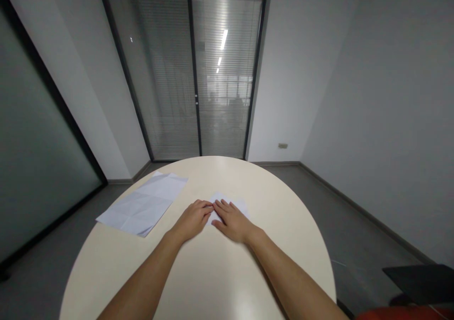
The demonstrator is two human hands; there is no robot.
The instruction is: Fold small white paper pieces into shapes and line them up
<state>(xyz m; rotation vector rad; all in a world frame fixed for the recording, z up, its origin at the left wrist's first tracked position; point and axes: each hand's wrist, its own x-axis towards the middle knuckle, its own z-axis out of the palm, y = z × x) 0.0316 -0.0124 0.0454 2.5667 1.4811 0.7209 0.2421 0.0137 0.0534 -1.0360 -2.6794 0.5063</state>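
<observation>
A small piece of white paper (242, 205) lies on the round table, largely covered by my hands. My right hand (232, 221) rests flat on it, fingers stretched out and thumb apart. At the paper's left edge is my left hand (194, 219), its fingers bent and drawn together with the thumb in a pinch on the paper. The fingertips of both hands meet near the middle of the paper. How the paper is folded under them is hidden.
The pale round table (209, 282) carries creased larger white sheets (144, 204) at its left. Beyond stands a glass door with blinds (223, 121). A black flat object (422, 282) and something red (404, 313) are at the lower right, beside the table.
</observation>
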